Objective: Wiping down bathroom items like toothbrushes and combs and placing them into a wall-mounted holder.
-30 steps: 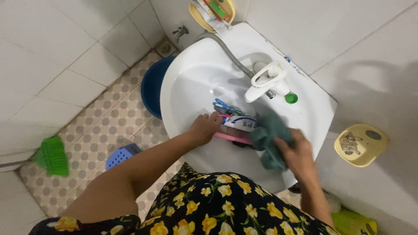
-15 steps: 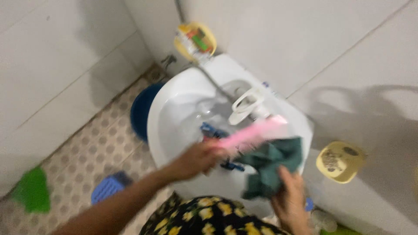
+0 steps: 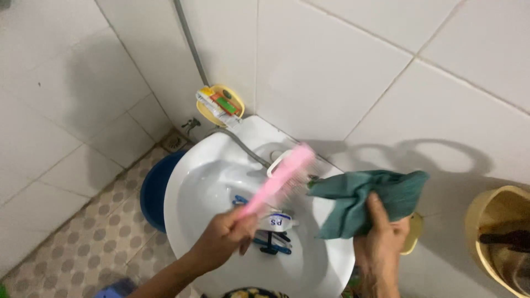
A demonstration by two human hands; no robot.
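Pink comb (image 3: 279,179) slants up-right; left hand (image 3: 223,237) grips base.

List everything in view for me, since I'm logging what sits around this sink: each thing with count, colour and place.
comb: 1, pink, held over the basin by the left hand
cloth: 1, teal green, held at the sink's right rim by the right hand
sink: 1, white, against the tiled wall
tube: 1, white, lying in the basin
toothbrushes: a few, blue and dark, in the basin; exact count unclear
faucet: 1, white, back of the sink
wall holder: 1, yellow, above the sink, holding small packets
bucket: 1, dark blue, on the floor left of the sink
container: 1, yellow, far right
left hand: 1, grips the comb
right hand: 1, grips the cloth
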